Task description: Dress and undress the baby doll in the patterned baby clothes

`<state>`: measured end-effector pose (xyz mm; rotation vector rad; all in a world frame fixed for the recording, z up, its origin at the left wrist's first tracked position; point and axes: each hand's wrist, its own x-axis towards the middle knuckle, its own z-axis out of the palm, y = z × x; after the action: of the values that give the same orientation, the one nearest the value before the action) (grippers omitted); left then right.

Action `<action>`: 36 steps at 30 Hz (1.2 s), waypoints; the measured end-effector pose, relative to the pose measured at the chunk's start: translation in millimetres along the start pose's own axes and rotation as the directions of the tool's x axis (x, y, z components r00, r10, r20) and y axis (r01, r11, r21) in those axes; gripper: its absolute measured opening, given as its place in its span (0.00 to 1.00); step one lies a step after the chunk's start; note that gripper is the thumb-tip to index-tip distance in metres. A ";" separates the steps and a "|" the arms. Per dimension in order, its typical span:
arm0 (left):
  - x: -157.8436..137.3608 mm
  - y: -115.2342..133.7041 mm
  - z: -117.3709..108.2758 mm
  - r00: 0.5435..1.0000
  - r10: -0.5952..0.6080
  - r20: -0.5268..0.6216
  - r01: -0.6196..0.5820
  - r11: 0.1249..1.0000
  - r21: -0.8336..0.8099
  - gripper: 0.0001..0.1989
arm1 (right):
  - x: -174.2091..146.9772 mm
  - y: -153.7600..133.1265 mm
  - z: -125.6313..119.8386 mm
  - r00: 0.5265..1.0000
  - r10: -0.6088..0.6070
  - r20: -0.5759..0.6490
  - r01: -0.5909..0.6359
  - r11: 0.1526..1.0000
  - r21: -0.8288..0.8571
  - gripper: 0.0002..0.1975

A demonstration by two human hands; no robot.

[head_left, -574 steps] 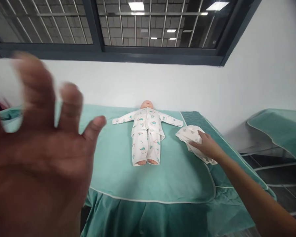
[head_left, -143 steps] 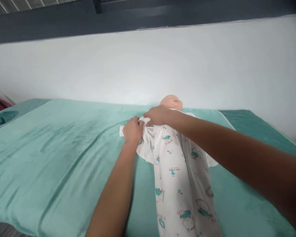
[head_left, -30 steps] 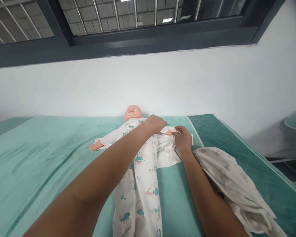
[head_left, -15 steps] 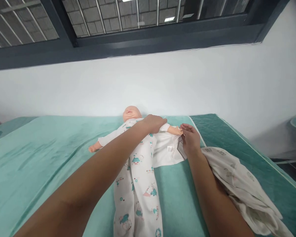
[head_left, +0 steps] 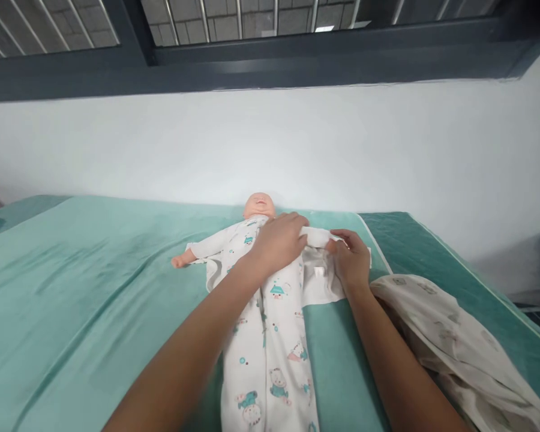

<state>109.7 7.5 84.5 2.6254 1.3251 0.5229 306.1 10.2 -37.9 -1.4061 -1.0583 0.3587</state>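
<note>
Clothed doll (head_left: pixel 279 312) lies at 12 o'clock; your left hand (head_left: pixel 278 240) and right hand (head_left: pixel 351 259) pinch opposite ends of its sleeve (head_left: pixel 317 237), 1 o'clock. Looks light, soft, apt to bunch; hold both ends

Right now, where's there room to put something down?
The biggest free patch of green blanket is left of the doll, between wall and left forearm. A narrow strip lies between trousers and right forearm. It's crowded where the left hand and right hand meet the sleeve, and at the crumpled cloth.
</note>
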 end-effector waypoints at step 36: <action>-67.0 -88.1 33.8 0.838 -0.177 -0.517 0.063 0.971 -0.231 0.06 | -28.6 -96.2 66.3 0.713 -0.384 0.586 0.412 0.907 0.093 0.20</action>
<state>19.8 7.1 11.7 2.2840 1.4603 1.3707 204.7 10.1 26.9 -1.0683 -1.8661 0.4718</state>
